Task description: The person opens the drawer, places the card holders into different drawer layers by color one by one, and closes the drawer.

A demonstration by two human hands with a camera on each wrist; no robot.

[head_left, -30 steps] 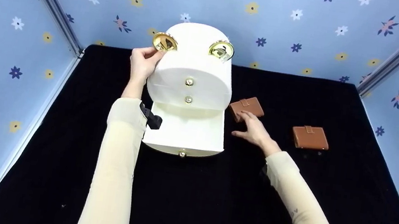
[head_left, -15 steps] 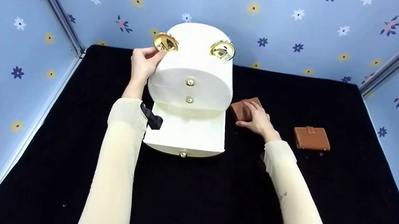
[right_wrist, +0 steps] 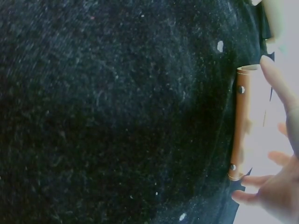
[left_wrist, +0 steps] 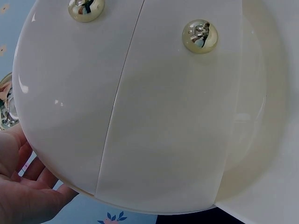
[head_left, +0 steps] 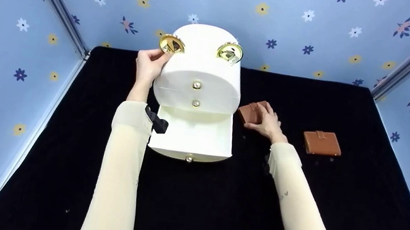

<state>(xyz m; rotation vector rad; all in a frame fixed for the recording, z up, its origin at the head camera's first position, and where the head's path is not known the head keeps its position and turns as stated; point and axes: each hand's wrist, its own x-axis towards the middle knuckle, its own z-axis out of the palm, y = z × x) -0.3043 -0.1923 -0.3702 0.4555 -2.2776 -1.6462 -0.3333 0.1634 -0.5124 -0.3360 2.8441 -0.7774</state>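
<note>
A white drawer cabinet (head_left: 201, 64) with gold frog-like eyes stands against the back wall, its bottom drawer (head_left: 194, 133) pulled out. My left hand (head_left: 148, 66) holds the cabinet's left side, thumb and finger coming together just under the left gold eye (head_left: 171, 43). In the left wrist view that hand (left_wrist: 28, 182) reaches behind the curved edge of the cabinet. On the right, a brown wallet (head_left: 247, 113) lies tilted beside the cabinet. My right hand (head_left: 267, 123) grips it, thumb at the near edge and fingers over the far edge, covering part of it.
Another brown wallet (head_left: 322, 143) with a strap lies farther right on the black cloth (head_left: 195, 210). Blue flowered panels (head_left: 301, 28) enclose the back and both sides. Small gold knobs (head_left: 196, 85) stick out from the drawer fronts.
My right hand has moved forward over the nearer wallet and closed its fingers across it. The left hand keeps its place on the cabinet.
</note>
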